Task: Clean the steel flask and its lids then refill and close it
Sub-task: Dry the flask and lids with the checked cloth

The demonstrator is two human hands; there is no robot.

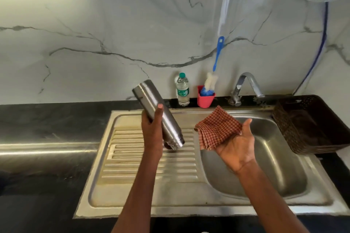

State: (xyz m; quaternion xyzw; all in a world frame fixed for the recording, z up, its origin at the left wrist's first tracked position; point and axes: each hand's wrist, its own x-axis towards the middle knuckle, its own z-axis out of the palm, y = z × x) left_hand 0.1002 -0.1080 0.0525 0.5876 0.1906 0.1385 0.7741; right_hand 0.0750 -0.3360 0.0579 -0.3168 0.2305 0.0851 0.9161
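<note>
My left hand grips the steel flask round its middle above the ribbed drainboard. The flask is tilted, its base up and to the left, its open threaded neck down and to the right; no lid is on it. My right hand is palm up over the sink basin, with a folded red checked cloth lying on its fingers and the thumb raised beside it. No lids are in view.
At the wall stand a plastic water bottle, a pink cup holding a blue-handled bottle brush, and the tap. A dark basket sits on the counter to the right of the sink.
</note>
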